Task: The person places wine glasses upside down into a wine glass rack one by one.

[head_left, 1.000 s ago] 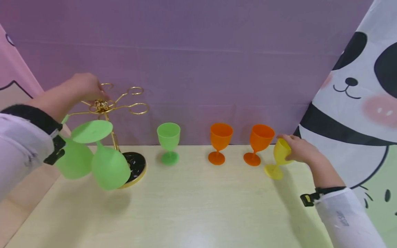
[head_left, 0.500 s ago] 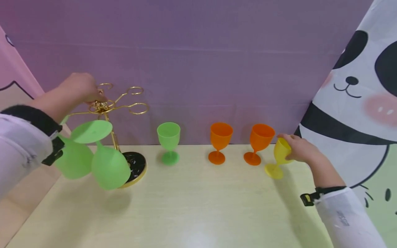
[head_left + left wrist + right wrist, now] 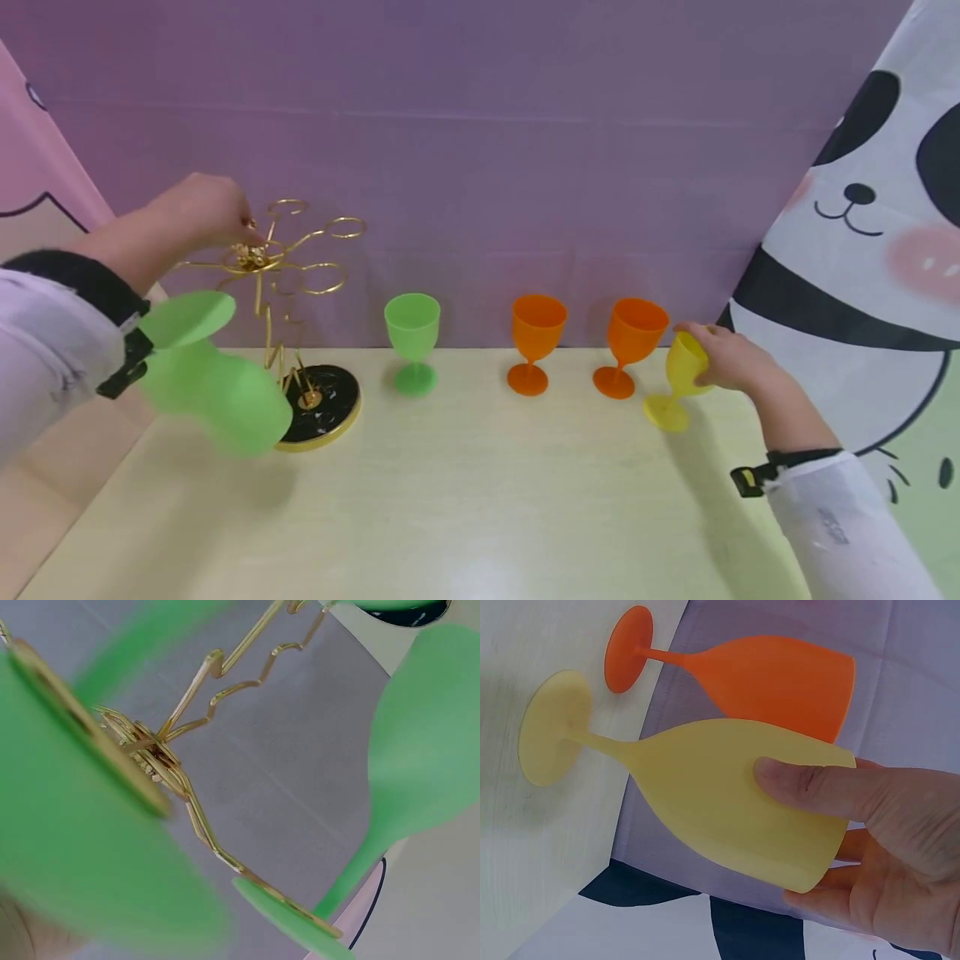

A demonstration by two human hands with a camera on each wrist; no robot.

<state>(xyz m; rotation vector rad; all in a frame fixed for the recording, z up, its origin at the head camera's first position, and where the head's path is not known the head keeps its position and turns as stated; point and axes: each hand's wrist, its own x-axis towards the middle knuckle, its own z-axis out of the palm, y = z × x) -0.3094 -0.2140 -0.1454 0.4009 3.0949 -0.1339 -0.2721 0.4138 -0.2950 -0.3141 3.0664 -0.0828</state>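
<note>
At the left of the head view, my left hand [image 3: 198, 208] grips the top of a gold wine glass rack [image 3: 330, 400] with looped arms and a round black base. Green goblets [image 3: 247, 408] hang upside down from its near side, blurred and partly behind my forearm. The left wrist view shows a hanging goblet [image 3: 431, 742] with its foot resting on a gold loop. On the right, my right hand [image 3: 735, 360] holds a yellow goblet [image 3: 705, 787] by its bowl, thumb on the near side and fingers behind. The yellow goblet stands upright, foot at the tabletop.
Along the back of the pale table [image 3: 465, 500] stand an upright green goblet [image 3: 412, 329] and two orange goblets, one left [image 3: 538, 325] and one right [image 3: 637, 333] beside the yellow goblet. A purple cloth [image 3: 480, 167] hangs behind, and a panda-print cloth [image 3: 825, 275] borders the right.
The rack's arms have turned under my left hand, and the hanging green goblets have swung left, uncovering more of the base. My right hand keeps its hold on the yellow goblet.
</note>
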